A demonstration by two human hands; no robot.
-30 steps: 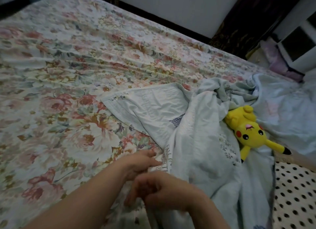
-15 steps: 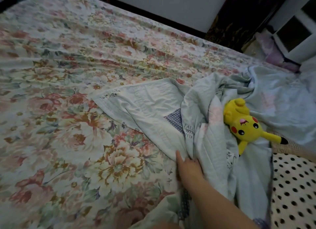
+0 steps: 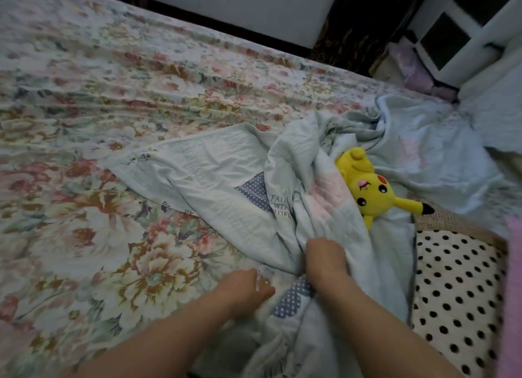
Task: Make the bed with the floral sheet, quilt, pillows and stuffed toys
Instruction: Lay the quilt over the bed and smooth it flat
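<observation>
On the floral sheet (image 3: 84,129), the pale quilt (image 3: 214,177) lies bunched beside a yellow stuffed toy (image 3: 370,188), the right hand (image 3: 324,261) gripping a fold and the blurred left hand (image 3: 245,290) at its hem, grip unclear, so the person should find both corners before pulling it flat.

Friend: What can't you see well?
Me: My right hand (image 3: 324,264) has its fingers tucked in the quilt (image 3: 226,185). My left hand (image 3: 245,290) is blurry. The quilt hides part of the yellow toy (image 3: 370,188).
</observation>
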